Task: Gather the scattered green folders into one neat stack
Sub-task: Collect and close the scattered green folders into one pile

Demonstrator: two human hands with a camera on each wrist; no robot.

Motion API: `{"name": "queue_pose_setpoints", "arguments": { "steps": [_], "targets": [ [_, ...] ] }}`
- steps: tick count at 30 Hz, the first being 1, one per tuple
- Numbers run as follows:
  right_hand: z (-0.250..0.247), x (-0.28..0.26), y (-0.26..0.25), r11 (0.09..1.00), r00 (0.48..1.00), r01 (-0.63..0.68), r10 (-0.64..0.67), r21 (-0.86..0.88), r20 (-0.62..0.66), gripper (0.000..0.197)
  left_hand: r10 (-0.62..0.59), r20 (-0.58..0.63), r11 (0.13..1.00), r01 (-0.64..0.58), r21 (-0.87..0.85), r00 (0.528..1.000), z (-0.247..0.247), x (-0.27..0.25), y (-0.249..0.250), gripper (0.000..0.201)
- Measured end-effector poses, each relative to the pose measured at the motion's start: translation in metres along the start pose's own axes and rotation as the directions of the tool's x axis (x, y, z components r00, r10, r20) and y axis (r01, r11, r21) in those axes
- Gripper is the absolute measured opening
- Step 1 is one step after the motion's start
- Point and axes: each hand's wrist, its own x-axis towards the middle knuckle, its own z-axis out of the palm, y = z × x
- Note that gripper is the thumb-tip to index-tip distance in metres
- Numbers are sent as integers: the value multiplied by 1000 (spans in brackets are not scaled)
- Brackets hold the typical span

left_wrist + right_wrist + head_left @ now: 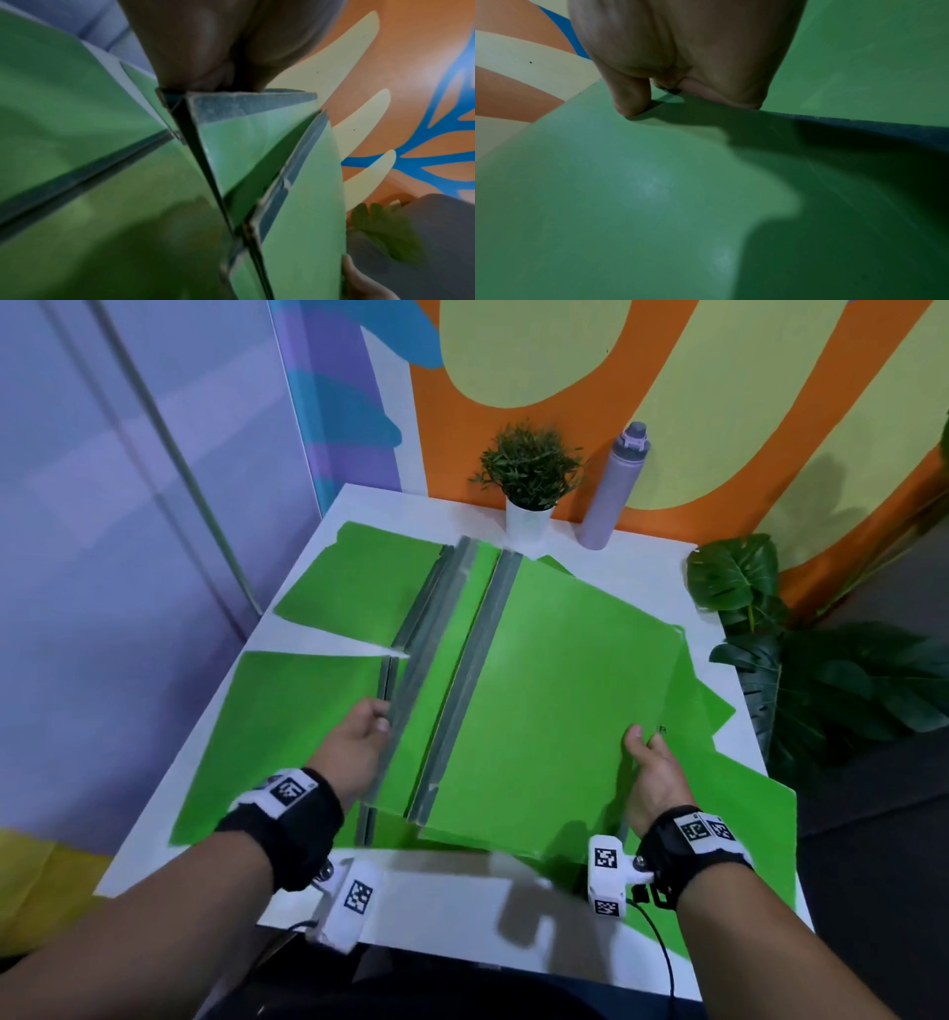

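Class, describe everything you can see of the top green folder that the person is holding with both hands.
The top green folder is a bright green, matte, card-like sheet with a grey strip along its left spine edge. It is closed, tilted slightly above the other green folders scattered on the white table. The right hand pinches its right edge, thumb on top; the left hand grips the grey spines on its left side. Its near edge hangs above the table and casts a shadow there.

Both hands (354, 752) (655, 780), fingers curled
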Motion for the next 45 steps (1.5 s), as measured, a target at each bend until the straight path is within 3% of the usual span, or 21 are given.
{"name": "queue_pose_setpoints", "arguments": {
  "steps": [3,5,9,13,16,19,25,30,33,37,40,42,45],
  "targets": [
    [1,1,8,999,999,51,-51,-8,-10,70,1,132,1000,0,-4,991,18,2,-7,18],
    [-2,2,10,997,994,73,-75,-33,-78,62,-17,72,992,8,124,997,23,15,-18,20],
    [-9,1,21,983,986,33,-62,-178,-157,62,-59,-94,786,104,609,994,14,45,-53,25],
    [-15,0,36,978,982,-62,24,-199,-189,63,-251,-168,633,292,717,953,9,53,-86,37],
    [-16,0,42,974,985,-67,30,-217,-168,65,-250,-181,543,292,787,951,11,54,-98,42],
    [-16,1,44,971,989,-49,15,-234,-144,65,-225,-165,523,261,811,960,13,54,-99,41],
    [-16,4,39,975,992,-38,11,-218,-127,66,-216,-158,551,254,795,964,12,50,-89,29],
    [-21,11,22,987,994,-57,42,-151,-102,67,-52,-152,562,154,813,987,-12,36,-56,28],
    [-21,14,12,995,996,-62,57,-77,-63,70,99,-236,647,117,754,967,-34,19,-22,37],
    [-8,17,2,999,999,-34,34,37,14,74,254,-366,851,-27,524,895,-52,-1,20,46],
    [7,16,-6,998,997,-17,13,64,74,67,176,-213,980,-151,128,961,-51,1,25,50],
    [13,15,-8,996,994,-25,16,82,107,65,124,-82,991,-128,-46,989,-42,2,23,54],
    [18,14,-5,997,995,3,-10,72,101,68,45,83,986,-31,-166,996,-24,-2,23,48]
  ]
}}
